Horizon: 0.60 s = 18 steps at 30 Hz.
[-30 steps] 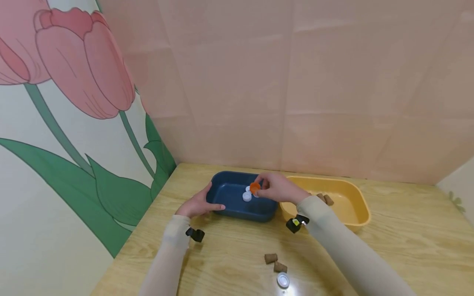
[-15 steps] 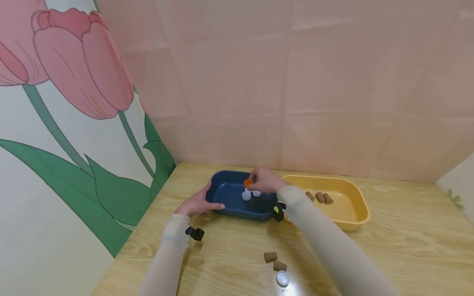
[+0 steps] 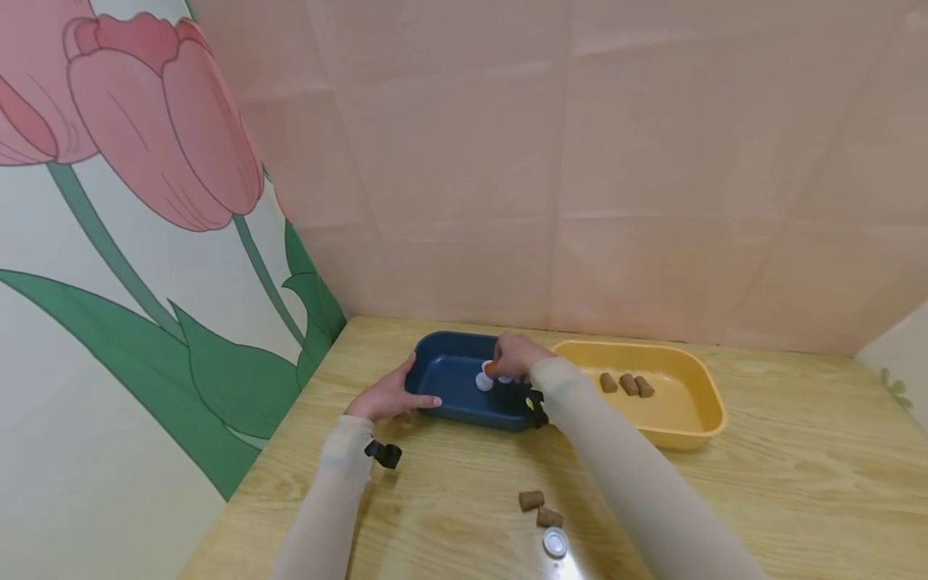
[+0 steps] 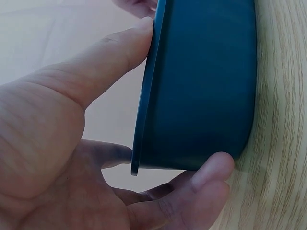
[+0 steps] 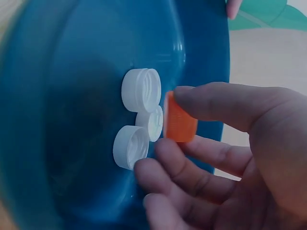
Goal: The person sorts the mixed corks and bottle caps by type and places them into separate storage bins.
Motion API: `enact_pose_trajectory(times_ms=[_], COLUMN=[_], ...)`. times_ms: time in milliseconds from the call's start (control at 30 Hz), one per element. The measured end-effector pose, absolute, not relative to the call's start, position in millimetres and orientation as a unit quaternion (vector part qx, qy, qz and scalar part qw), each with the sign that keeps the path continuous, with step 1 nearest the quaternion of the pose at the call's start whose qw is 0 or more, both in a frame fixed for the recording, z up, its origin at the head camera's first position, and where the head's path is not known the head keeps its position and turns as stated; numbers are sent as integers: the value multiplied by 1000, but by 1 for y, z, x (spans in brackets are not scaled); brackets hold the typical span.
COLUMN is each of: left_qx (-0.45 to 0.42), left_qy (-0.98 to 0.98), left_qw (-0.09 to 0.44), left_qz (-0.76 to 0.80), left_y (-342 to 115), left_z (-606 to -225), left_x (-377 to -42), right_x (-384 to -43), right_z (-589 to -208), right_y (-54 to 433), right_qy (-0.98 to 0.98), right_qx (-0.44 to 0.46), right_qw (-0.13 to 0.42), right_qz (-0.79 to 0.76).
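Note:
My left hand point(image 3: 387, 395) holds the near left corner of a dark blue plastic bin point(image 3: 453, 400). In the left wrist view its thumb lies along the rim and its fingers bend against the end wall point(image 4: 206, 86). My right hand point(image 3: 516, 356) reaches inside the bin, pinching an orange bottle cap point(image 5: 180, 120) between thumb and fingers. Right beside that cap, on the bin floor, sit a ribbed white bottle cap point(image 5: 141, 90), a smaller white cap point(image 5: 151, 123) and another white cap point(image 5: 130, 147). In the head view my right hand partly hides them.
To the right stands a yellow bin point(image 3: 681, 411) with several corks point(image 3: 628, 384) in it. Two corks point(image 3: 531, 500) and a silvery-white cap point(image 3: 555, 542) lie on the wooden table point(image 3: 449, 499) nearer to me. A pink-covered wall point(image 3: 464, 161) rises behind the bins.
My right hand has moved left and down into the blue bin with the orange cap, from over its right side. My left hand keeps its place on the bin.

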<state>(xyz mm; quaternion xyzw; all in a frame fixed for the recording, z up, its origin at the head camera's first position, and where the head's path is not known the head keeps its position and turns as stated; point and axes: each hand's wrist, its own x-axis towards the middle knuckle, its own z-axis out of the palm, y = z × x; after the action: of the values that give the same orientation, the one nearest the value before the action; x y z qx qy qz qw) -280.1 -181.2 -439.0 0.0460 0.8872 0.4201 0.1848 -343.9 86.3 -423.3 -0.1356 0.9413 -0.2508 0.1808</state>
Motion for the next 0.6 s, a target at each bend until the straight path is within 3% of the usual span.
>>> enact_pose_trajectory(times_ms=[600], left_qx=[40], left_qy=[886], left_qw=[189], left_qz=[422], left_y=[-184], left_z=[-439], left_x=[-281], right_x=[-341], right_z=[-418], right_y=[80], right_qy=[949], right_qx=[-110], right_qw=[242], right_qz=[-171])
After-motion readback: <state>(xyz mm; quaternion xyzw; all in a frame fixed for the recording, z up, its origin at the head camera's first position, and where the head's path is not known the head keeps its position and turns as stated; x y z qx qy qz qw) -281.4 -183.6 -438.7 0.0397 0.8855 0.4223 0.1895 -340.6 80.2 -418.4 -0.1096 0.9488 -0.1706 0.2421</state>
